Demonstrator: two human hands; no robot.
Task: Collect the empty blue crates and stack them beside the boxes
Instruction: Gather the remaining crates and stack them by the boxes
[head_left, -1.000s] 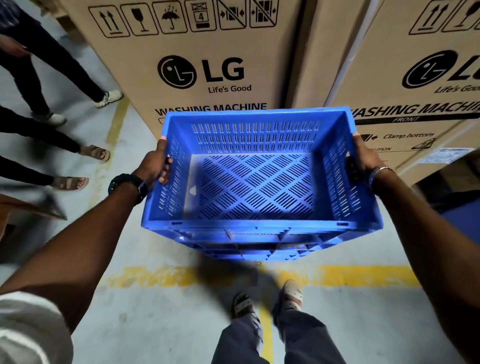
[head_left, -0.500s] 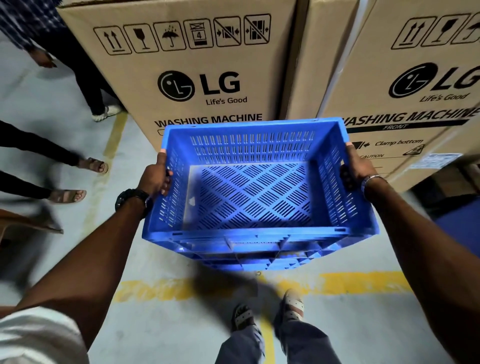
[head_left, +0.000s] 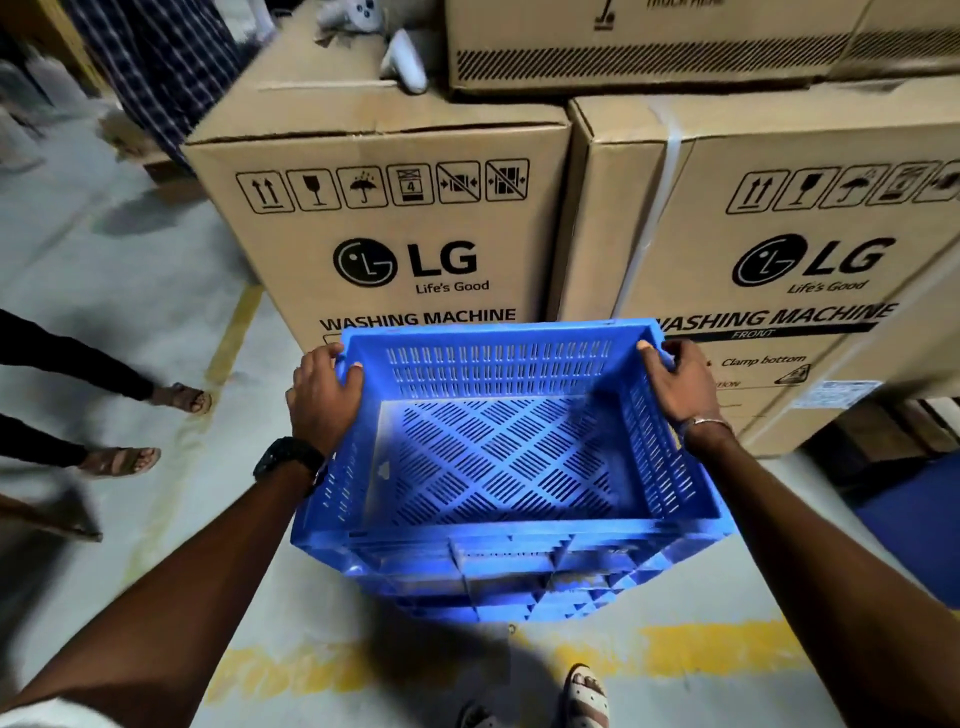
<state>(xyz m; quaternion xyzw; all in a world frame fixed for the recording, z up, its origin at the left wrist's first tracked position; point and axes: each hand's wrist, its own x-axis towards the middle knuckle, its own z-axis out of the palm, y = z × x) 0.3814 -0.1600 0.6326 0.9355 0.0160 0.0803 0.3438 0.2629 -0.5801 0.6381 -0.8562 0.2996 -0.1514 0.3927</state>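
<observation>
Both arms are reaching forward and down. Left hand and right hand are each curling fingers over an opposite far corner, gripping.

Black watch on left wrist; thin silver bangle on right; white short sleeve; pale strapped sandal.

A grey concrete floor carries worn yellow lines. Bystanders' sandalled feet stand at the left (somewhat blurred). The light is dim, with a dark shadow on the floor near the bottom.
</observation>
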